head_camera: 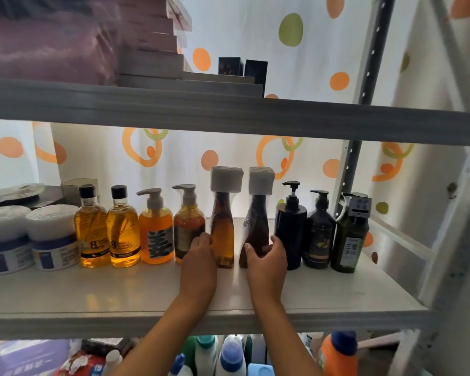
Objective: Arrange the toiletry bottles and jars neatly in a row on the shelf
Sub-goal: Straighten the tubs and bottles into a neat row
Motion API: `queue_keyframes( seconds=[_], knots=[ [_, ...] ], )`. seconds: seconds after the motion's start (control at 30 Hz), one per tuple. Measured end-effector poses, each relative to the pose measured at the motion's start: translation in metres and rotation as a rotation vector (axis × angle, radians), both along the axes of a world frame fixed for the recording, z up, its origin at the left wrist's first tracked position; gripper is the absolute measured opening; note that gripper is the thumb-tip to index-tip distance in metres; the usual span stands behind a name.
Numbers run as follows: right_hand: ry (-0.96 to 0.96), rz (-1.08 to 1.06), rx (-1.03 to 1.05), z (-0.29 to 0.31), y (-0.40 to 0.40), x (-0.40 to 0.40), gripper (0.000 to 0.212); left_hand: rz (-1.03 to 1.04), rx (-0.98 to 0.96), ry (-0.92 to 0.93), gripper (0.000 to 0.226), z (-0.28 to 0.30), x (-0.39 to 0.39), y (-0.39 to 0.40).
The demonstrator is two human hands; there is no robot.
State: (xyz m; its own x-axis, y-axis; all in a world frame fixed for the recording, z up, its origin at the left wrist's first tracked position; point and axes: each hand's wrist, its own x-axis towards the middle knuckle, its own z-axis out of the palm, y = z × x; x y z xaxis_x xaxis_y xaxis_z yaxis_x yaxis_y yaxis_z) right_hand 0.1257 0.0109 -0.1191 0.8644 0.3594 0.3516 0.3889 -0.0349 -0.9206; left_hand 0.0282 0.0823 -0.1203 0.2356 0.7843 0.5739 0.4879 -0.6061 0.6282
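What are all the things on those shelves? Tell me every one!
jars: 2, white with blue bands, middle shelf, far left
amber bottles: 4, golden, right of the jars
wrapped-cap bottles: 2, brown, centre of the row
dark pump bottles: 3, black to dark green, right end
shelf: 1, white
boxes: stack, pinkish, top shelf
detergent bottles: several, white, blue, orange, below
left hand: 1, against the lighter wrapped bottle
right hand: 1, holds the darker wrapped bottle

two bare forearms, no sleeves, the left hand (200, 256) and right hand (266, 263) without rings.
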Motion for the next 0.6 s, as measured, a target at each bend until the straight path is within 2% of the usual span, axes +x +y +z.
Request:
queue_keyframes(
  seconds=[0.33,0.6],
  knots=[
    [0.074,-0.002,-0.032,-0.0014,0.005,0.0048,0.052,0.025,-0.033,0.008,0.021,-0.0021,0.0003,0.0044],
    [0.07,0.001,-0.043,-0.0024,0.0047,0.0056,0.053,-0.01,-0.029,-0.007,0.011,-0.0032,-0.0015,0.0017]
  ],
)
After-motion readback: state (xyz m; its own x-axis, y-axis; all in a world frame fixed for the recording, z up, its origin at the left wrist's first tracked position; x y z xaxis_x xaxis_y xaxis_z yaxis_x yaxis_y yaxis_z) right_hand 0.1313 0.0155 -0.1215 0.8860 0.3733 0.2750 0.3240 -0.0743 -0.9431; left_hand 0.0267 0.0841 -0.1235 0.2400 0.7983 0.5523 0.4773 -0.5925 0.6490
